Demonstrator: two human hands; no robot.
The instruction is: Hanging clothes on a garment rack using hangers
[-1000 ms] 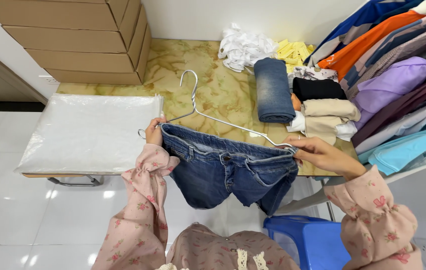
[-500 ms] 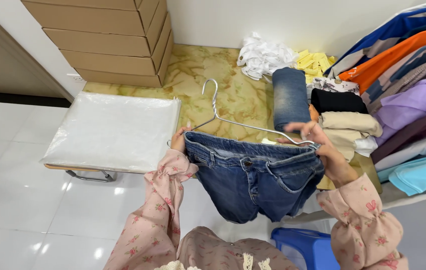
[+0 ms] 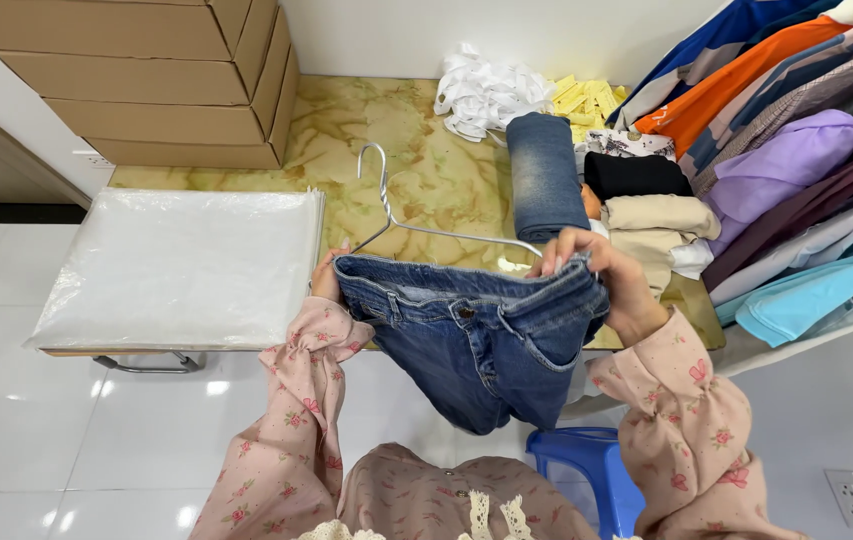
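While both hands grip, denim shorts (image 3: 476,340) hang at frame centre.
Left hand (image 3: 327,278) and right hand (image 3: 601,280) clutch the waistband on a wire hanger (image 3: 416,215), above the marbled bench (image 3: 426,170); rolled jeans (image 3: 544,175) lie beyond.

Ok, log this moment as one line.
left hand: grips denim shorts waistband | right hand: grips waistband, wire hanger | over marble table

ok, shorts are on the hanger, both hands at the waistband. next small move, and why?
Probably slide the right hand outward to pull the waistband taut along the hanger. The shorts bunch toward that end and sag below the wire, while the left hand already pins the other corner.
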